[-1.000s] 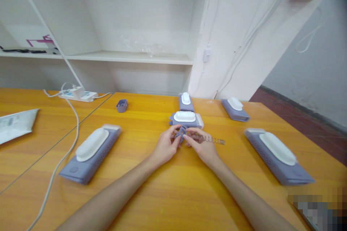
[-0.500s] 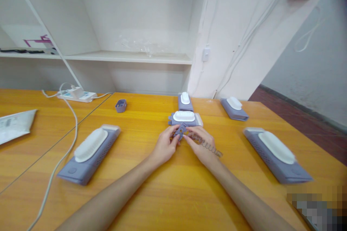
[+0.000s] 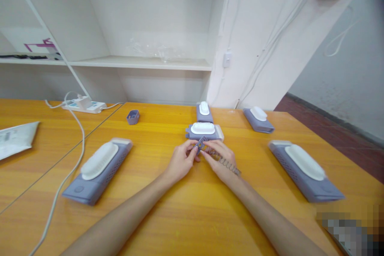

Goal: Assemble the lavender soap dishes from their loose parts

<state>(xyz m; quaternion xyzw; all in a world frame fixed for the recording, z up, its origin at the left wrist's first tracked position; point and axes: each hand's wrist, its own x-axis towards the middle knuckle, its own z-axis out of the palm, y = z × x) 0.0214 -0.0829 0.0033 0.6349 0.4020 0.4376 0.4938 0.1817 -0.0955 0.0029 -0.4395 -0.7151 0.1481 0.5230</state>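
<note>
A small purple-grey plastic piece (image 3: 201, 143) with openings in it is tilted up between my hands, just above the table. My left hand (image 3: 181, 161) pinches it from the left, thumb in front. My right hand (image 3: 221, 159) is closed at the piece's right side, around the upper end of a thin metal coil spring (image 3: 229, 165). The spring slants across this hand, its loose end toward the wrist. Right behind the fingers lies a purple-grey case with a white bristled top (image 3: 203, 129), a tab showing at its left end.
Similar purple-grey units lie at left (image 3: 97, 172), right (image 3: 306, 170), back right (image 3: 258, 119) and back middle (image 3: 204, 111). A small purple-grey cap (image 3: 133, 117) sits back left. A power strip (image 3: 85, 105), a white cable (image 3: 81, 156) and a white packet (image 3: 19, 139) are further left.
The plastic piece has turned more edge-on in my fingers. My right hand and the spring have shifted slightly left and down. The units on the table stay put.
</note>
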